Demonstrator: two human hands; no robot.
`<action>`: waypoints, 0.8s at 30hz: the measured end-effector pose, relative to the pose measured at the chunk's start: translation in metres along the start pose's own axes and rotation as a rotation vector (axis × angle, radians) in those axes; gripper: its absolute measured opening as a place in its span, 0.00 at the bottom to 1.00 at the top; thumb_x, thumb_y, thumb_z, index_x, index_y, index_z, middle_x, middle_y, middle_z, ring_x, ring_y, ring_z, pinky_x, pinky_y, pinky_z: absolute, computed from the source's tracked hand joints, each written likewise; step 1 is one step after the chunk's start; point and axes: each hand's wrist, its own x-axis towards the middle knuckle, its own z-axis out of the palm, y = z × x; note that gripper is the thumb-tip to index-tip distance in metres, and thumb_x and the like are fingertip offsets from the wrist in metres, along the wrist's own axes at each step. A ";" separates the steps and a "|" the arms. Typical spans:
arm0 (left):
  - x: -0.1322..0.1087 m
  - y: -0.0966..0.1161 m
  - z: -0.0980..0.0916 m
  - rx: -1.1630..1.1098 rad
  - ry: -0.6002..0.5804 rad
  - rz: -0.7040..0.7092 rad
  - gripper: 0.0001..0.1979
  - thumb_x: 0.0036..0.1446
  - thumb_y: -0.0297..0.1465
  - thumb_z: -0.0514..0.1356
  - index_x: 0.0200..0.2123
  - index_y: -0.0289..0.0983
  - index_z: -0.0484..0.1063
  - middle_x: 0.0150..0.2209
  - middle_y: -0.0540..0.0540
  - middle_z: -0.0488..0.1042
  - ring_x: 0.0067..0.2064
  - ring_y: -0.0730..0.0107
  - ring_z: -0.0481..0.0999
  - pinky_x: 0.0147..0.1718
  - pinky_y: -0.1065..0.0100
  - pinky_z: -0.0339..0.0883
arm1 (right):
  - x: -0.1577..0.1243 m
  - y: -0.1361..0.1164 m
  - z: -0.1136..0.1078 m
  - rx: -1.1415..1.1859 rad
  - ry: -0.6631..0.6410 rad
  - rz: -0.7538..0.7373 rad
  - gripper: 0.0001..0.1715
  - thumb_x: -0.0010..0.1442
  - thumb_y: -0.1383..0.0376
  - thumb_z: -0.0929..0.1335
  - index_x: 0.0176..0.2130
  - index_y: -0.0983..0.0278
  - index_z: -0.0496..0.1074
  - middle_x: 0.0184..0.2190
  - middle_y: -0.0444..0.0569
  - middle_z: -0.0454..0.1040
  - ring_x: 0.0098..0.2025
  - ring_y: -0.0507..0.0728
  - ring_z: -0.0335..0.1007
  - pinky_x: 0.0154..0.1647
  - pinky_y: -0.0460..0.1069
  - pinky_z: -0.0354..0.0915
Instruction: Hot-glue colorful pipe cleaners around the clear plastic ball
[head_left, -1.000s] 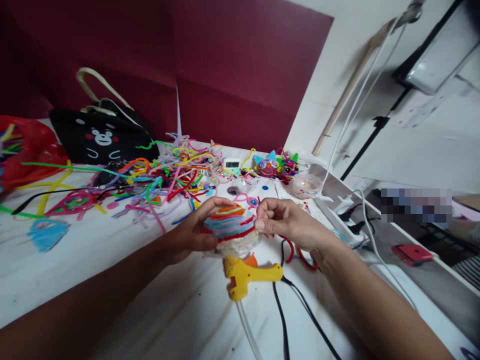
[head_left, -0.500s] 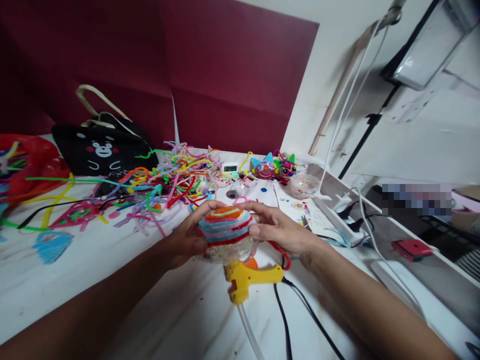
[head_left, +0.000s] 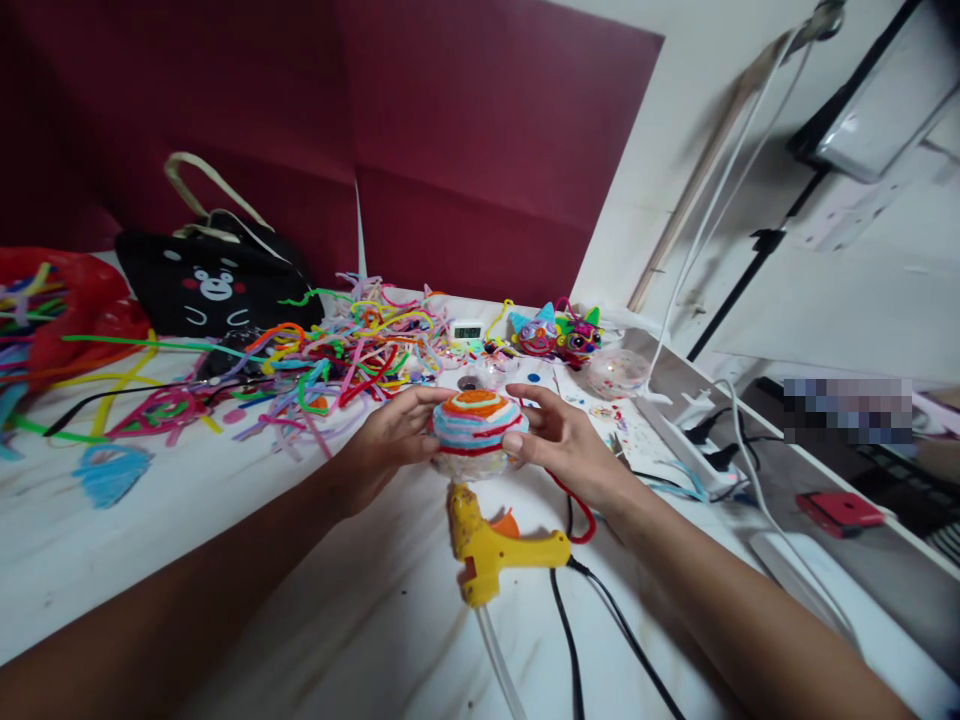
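Note:
Both my hands hold a clear plastic ball (head_left: 478, 432) partly wrapped in rings of orange, white, blue, pink and red pipe cleaner, a little above the white table (head_left: 315, 620). My left hand (head_left: 390, 440) cups its left side, fingers curled round it. My right hand (head_left: 559, 440) presses against its right side, thumb on the wrapped band. A red pipe cleaner (head_left: 577, 505) trails down from the ball under my right wrist. A yellow glue gun (head_left: 491, 545) lies on the table just below the ball.
A heap of loose coloured pipe cleaners (head_left: 330, 350) covers the table behind. A black bear-face bag (head_left: 214, 285) and red bag (head_left: 67, 310) sit at left. Two finished cat-face balls (head_left: 559, 335), a clear ball (head_left: 616, 372) and small timer (head_left: 467, 329) stand at back. Black cords (head_left: 600, 640) run forward; a power strip (head_left: 686, 420) lies at right.
My right hand has gone from pinching beside the ball to pressing flat against its right side. Ball and hands sit slightly farther from me, above the glue gun's nozzle.

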 end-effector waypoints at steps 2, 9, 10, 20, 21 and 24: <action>-0.001 -0.003 0.001 0.019 0.010 0.003 0.28 0.52 0.39 0.71 0.54 0.40 0.69 0.58 0.38 0.75 0.58 0.50 0.74 0.52 0.59 0.69 | 0.000 0.002 0.003 -0.031 0.036 -0.019 0.53 0.42 0.52 0.81 0.59 0.65 0.61 0.39 0.48 0.78 0.36 0.55 0.75 0.33 0.49 0.72; -0.006 -0.002 0.012 0.203 0.056 0.047 0.37 0.43 0.38 0.76 0.55 0.41 0.65 0.57 0.40 0.74 0.55 0.53 0.76 0.49 0.62 0.72 | -0.005 0.006 0.011 -0.167 0.085 -0.066 0.54 0.44 0.53 0.81 0.62 0.65 0.59 0.46 0.55 0.79 0.43 0.61 0.77 0.43 0.55 0.72; -0.006 -0.001 0.014 0.227 0.062 0.042 0.37 0.42 0.38 0.76 0.54 0.41 0.64 0.56 0.41 0.74 0.54 0.53 0.77 0.48 0.62 0.72 | -0.006 0.007 0.012 -0.188 0.089 -0.066 0.54 0.44 0.53 0.80 0.62 0.65 0.59 0.47 0.56 0.79 0.43 0.61 0.77 0.43 0.56 0.71; -0.006 0.002 0.015 0.337 0.033 -0.022 0.38 0.42 0.37 0.76 0.55 0.40 0.64 0.49 0.42 0.79 0.51 0.51 0.79 0.45 0.61 0.74 | -0.009 0.012 0.012 -0.239 0.046 -0.086 0.52 0.47 0.57 0.81 0.63 0.63 0.58 0.51 0.56 0.79 0.46 0.61 0.79 0.41 0.52 0.73; -0.006 0.002 0.014 0.359 0.034 -0.019 0.39 0.42 0.38 0.75 0.56 0.39 0.65 0.50 0.41 0.78 0.51 0.51 0.79 0.45 0.61 0.74 | -0.009 0.012 0.012 -0.236 0.033 -0.088 0.52 0.47 0.57 0.81 0.63 0.63 0.58 0.51 0.57 0.79 0.46 0.61 0.79 0.40 0.52 0.73; -0.005 -0.001 0.014 0.450 0.058 0.018 0.41 0.41 0.40 0.74 0.58 0.38 0.66 0.54 0.39 0.76 0.53 0.47 0.78 0.47 0.58 0.74 | -0.009 0.012 0.010 -0.257 -0.019 -0.095 0.50 0.50 0.56 0.79 0.63 0.62 0.57 0.51 0.57 0.78 0.46 0.61 0.78 0.41 0.52 0.73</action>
